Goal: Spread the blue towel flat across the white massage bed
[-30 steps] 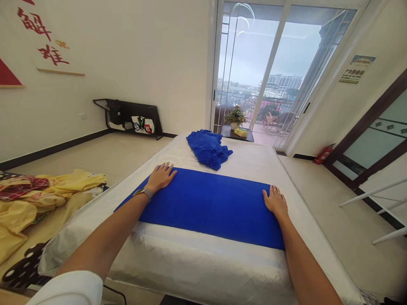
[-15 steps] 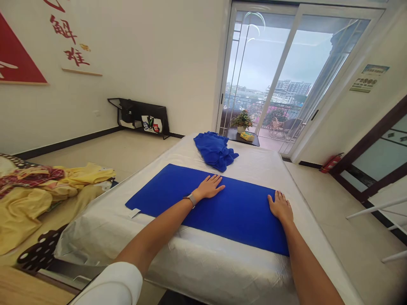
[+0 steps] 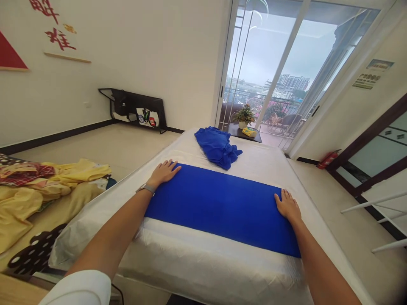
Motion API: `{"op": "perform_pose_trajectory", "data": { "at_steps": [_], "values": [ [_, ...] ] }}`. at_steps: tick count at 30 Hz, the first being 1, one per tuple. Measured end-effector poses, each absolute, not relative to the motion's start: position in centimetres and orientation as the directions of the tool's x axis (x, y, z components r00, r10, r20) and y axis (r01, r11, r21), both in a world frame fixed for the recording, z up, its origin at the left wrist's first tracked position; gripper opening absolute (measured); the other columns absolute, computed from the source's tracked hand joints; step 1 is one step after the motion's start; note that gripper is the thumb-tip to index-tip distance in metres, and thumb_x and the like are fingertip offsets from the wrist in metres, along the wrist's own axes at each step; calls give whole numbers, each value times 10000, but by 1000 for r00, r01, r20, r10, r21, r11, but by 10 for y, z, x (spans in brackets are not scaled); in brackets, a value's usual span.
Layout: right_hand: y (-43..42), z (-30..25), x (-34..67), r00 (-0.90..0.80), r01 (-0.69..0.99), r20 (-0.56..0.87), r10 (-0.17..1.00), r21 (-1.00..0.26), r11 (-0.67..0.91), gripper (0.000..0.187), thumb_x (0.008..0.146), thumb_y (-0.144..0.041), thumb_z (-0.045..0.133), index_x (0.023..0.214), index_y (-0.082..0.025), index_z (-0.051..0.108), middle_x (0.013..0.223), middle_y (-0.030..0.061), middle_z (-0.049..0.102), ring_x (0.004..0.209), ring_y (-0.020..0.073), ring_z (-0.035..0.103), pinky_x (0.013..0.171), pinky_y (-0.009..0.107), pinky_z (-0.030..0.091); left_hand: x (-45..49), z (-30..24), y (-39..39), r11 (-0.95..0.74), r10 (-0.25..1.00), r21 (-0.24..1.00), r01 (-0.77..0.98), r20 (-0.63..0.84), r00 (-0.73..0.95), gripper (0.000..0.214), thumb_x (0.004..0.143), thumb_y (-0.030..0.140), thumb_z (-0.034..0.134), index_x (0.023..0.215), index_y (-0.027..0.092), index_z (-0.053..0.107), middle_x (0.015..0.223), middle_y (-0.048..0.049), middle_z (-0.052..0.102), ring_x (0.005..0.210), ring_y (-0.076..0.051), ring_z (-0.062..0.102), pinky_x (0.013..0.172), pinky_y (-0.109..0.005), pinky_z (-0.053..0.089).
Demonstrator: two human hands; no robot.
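Observation:
A blue cloth, flat and roughly rectangular, lies across the near end of a plastic-covered mattress. On its upper left corner rests my left hand, fingers spread, with a watch on the wrist. My right hand lies flat at the cloth's right edge, fingers apart. Neither hand grips anything. My left forearm hides the cloth's lower left corner. Beyond the flat piece, a crumpled blue cloth sits in a heap on the mattress.
Yellow and plaid bedding is piled at the left. A folded black frame leans by the wall. Past the mattress stands a small dark table with a potted plant. A fire extinguisher and white metal bars are at the right.
My left hand has slid left from the middle of the blue cloth to its upper left corner. My right hand stays at the right edge. The view has shifted slightly.

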State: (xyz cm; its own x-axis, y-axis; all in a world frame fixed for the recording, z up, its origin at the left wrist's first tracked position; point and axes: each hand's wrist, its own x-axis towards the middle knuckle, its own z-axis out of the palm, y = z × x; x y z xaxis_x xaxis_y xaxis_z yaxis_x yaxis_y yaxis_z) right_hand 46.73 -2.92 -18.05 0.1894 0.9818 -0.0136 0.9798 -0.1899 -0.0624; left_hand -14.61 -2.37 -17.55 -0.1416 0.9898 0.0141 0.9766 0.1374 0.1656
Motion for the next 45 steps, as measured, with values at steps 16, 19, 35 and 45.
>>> {"op": "perform_pose_trajectory", "data": {
  "at_steps": [16, 19, 35, 45],
  "values": [
    [-39, -145, 243, -303, 947, -81, 950, -136, 290, 721, 1062, -522, 159, 1652, -109, 204, 1709, 80, 187, 1581, 211, 136, 1269, 393, 87, -147, -188, -23, 92, 988, 131, 987, 108, -106, 749, 1024, 650, 161, 1621, 218, 295, 1693, -141, 257, 1556, -339, 230, 1227, -537, 212],
    [-35, -156, 237, -275, 950, -96, 957, -183, 255, 738, 1064, -557, 134, 1659, -123, 175, 1719, 62, 138, 1587, 196, 92, 1275, 392, 50, -146, -186, -23, 94, 990, 119, 988, 97, -106, 736, 1029, 631, 166, 1624, 215, 287, 1695, -136, 254, 1560, -329, 223, 1234, -525, 203],
    [-37, -170, 464, 178, 980, -41, 983, -84, -181, 724, 1064, -498, 170, 1646, -66, 195, 1713, 78, 183, 1578, 198, 154, 1275, 364, 113, -152, -188, -23, 48, 994, -15, 999, 96, -47, 620, 1038, 470, 246, 1606, 237, 336, 1681, -137, 291, 1549, -332, 258, 1219, -525, 250],
    [-42, -170, 458, 168, 976, -3, 986, -143, -167, 732, 1054, -498, 157, 1643, -69, 219, 1710, 88, 192, 1580, 202, 143, 1277, 375, 89, -99, -166, -33, -27, 970, -75, 997, 238, 44, 599, 993, 396, 301, 1499, 156, 515, 1609, -160, 426, 1546, -318, 276, 1242, -535, 199]
  ]
}}
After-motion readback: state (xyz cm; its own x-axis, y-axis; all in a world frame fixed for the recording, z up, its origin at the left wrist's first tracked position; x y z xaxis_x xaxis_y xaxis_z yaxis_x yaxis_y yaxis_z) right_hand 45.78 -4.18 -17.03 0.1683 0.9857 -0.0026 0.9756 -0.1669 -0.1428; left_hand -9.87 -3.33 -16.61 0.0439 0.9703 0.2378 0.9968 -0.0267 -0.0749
